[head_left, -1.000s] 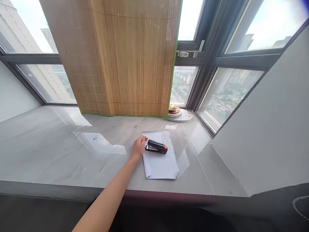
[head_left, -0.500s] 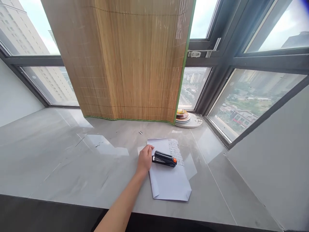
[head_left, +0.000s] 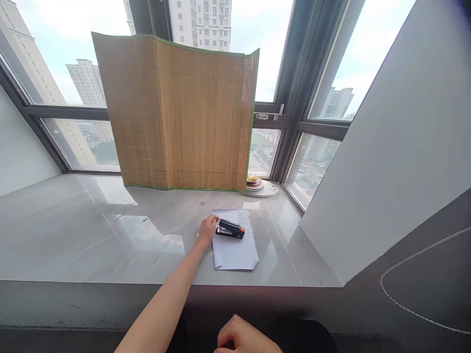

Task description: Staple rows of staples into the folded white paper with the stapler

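White sheets of paper (head_left: pixel 235 256) lie on the pale stone windowsill, with a column of writing along their right side. On top rests a black stapler (head_left: pixel 230 229) with an orange end pointing right. My left hand (head_left: pixel 208 228) is closed at the paper's left edge, beside the stapler's left end; its fingertips are partly hidden. Low in the view, my right hand (head_left: pixel 246 336) hovers in front of the sill, fingers curled in loosely and nothing visible in them.
A bamboo mat (head_left: pixel 191 122) with green edging stands against the window. Stacked plates (head_left: pixel 255 185) sit on a round white board (head_left: pixel 270 189) by the right corner. Two small staple strips (head_left: pixel 203 203) lie behind the paper. A white cord (head_left: pixel 405 257) hangs at right.
The view has pulled back and tilted up, so the mat's top edge now shows. My right hand has come into view at the bottom. My left hand remains at the paper's edge.
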The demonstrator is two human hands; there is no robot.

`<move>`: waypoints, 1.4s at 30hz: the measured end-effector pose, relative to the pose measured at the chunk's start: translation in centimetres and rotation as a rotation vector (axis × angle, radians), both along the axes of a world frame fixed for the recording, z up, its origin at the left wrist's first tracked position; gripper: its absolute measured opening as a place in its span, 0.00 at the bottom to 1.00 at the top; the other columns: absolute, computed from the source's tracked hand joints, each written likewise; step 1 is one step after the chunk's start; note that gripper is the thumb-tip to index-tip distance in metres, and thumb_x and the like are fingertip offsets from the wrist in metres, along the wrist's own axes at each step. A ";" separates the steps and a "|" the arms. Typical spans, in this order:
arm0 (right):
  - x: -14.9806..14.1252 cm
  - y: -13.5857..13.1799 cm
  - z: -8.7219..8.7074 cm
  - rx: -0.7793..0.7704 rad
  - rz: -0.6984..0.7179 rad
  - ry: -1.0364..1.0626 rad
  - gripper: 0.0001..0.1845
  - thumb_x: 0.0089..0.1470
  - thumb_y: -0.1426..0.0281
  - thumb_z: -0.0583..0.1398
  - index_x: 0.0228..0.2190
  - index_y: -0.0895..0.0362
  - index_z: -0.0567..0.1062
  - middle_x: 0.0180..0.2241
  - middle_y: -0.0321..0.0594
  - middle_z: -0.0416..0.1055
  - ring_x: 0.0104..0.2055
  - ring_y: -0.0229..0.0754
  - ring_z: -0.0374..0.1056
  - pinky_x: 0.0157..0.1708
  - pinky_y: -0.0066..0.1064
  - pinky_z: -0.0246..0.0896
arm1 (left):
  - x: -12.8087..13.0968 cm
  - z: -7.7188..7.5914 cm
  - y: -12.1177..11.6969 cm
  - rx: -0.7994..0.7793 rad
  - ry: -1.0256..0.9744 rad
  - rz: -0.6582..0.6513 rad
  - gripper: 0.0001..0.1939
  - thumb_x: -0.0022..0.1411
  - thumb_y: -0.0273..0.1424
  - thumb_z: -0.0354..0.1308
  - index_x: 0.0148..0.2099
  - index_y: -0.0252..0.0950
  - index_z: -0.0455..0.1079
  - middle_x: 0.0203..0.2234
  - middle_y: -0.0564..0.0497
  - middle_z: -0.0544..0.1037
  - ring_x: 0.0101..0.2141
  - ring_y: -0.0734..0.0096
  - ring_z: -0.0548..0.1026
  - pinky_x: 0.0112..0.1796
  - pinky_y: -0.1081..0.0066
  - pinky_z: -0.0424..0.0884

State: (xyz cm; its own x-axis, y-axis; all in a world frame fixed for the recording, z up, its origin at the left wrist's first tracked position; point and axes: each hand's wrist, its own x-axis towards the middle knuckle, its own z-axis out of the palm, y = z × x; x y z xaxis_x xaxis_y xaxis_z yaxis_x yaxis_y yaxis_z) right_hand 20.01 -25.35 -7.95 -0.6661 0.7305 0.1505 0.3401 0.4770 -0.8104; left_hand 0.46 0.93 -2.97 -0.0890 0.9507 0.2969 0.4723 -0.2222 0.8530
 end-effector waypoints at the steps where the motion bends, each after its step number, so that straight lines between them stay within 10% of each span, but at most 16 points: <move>1: 0.7 1.6 0.7 0.074 -0.018 0.034 0.21 0.63 0.61 0.67 0.22 0.55 0.71 0.22 0.31 0.67 0.25 0.35 0.65 0.29 0.27 0.60 | 0.0 0.2 -0.2 0.015 -0.001 -0.002 0.15 0.64 0.26 0.47 0.37 0.39 0.75 0.37 0.47 0.83 0.42 0.60 0.79 0.49 0.62 0.72; 6: 3.8 10.3 6.3 0.581 -0.652 0.198 0.24 0.70 0.63 0.59 0.20 0.53 0.65 0.22 0.34 0.63 0.25 0.38 0.58 0.30 0.32 0.53 | 0.7 0.1 -2.9 0.090 -0.011 0.026 0.17 0.61 0.21 0.47 0.43 0.38 0.75 0.44 0.43 0.81 0.50 0.59 0.78 0.56 0.59 0.71; 9: 3.9 15.1 7.9 0.615 -0.708 0.138 0.10 0.65 0.60 0.64 0.35 0.52 0.76 0.35 0.41 0.75 0.40 0.48 0.70 0.41 0.37 0.64 | 1.5 -1.1 -5.3 0.090 -0.009 0.035 0.17 0.61 0.22 0.51 0.50 0.36 0.73 0.50 0.40 0.79 0.55 0.55 0.76 0.61 0.55 0.68; 14: 2.5 19.5 5.9 0.476 -0.679 0.066 0.20 0.54 0.65 0.69 0.49 0.52 0.77 0.46 0.45 0.77 0.48 0.54 0.71 0.50 0.46 0.69 | 2.0 -2.1 -7.4 0.062 0.050 -0.064 0.31 0.54 0.32 0.67 0.60 0.35 0.67 0.62 0.33 0.70 0.65 0.42 0.68 0.67 0.49 0.60; 25: 3.6 20.1 4.3 0.190 -0.739 0.321 0.07 0.54 0.66 0.61 0.35 0.51 0.79 0.37 0.41 0.83 0.41 0.50 0.79 0.47 0.41 0.70 | 1.9 -1.3 -7.6 -0.022 0.064 -0.024 0.40 0.50 0.34 0.71 0.63 0.36 0.62 0.63 0.33 0.68 0.66 0.40 0.68 0.65 0.50 0.62; 33: 2.9 20.3 3.9 0.417 -0.718 0.089 0.08 0.57 0.70 0.53 0.28 0.52 0.71 0.32 0.42 0.77 0.36 0.47 0.71 0.38 0.35 0.62 | 1.3 -0.9 -7.2 0.024 0.019 0.077 0.49 0.41 0.30 0.75 0.64 0.35 0.59 0.64 0.34 0.63 0.68 0.40 0.62 0.67 0.50 0.59; 42: 2.5 20.6 4.8 0.484 -0.656 0.119 0.22 0.55 0.64 0.64 0.51 0.53 0.74 0.52 0.48 0.77 0.57 0.55 0.70 0.55 0.46 0.66 | 0.6 -0.8 -7.1 -0.030 -0.504 0.141 0.37 0.48 0.30 0.76 0.59 0.38 0.65 0.65 0.34 0.68 0.70 0.44 0.62 0.69 0.49 0.57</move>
State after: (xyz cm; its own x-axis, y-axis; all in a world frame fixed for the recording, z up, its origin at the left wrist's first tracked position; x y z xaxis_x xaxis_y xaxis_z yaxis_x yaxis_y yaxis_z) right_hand 22.47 -4.75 -3.12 -0.0862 0.8019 0.5913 0.5958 0.5171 -0.6145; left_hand 1.04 -6.20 -3.81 -0.3419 0.9265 0.1572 0.0250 -0.1582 0.9871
